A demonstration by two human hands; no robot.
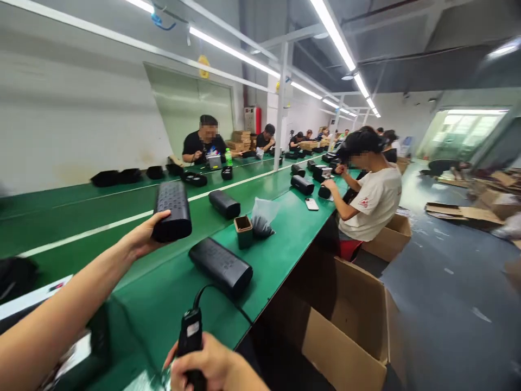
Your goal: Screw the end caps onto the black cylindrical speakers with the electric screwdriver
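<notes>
My left hand (143, 234) reaches out over the bench, closed around the end of a black oblong casing (172, 209) with small recesses in its top face. That casing is held in the air. Low in the view, my right hand (211, 361) is wrapped round a black corded electric screwdriver (191, 331); its cord rises from the upper end and bends to the bench edge. Its lower end is hidden by my hand and the frame edge. Another black casing (221, 266) lies on the green bench (280, 239) between and beyond my hands.
A small open box (243, 231) and a clear bag of dark small parts (262, 220) stand farther along. Another casing (224, 203) lies by the white line. At right, a co-worker in a white shirt (378, 201) sits near a phone (311, 204). An open cardboard box (345, 326) stands beside the bench.
</notes>
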